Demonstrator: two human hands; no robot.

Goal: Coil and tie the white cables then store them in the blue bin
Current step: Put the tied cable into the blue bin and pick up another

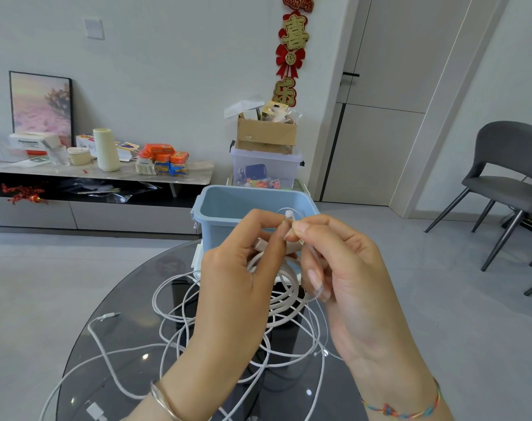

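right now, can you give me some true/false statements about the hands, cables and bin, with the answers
1. Both hands, left hand and right hand, pinch a thin tie above a coiled cable. True.
2. The blue bin has a lid on. False: it is open.
3. Loose white cables lie on the glass table. True.
4. The bin sits on the floor. False: it stands on the table's far edge.
5. The left wrist is bare. False: it wears a metal bangle.
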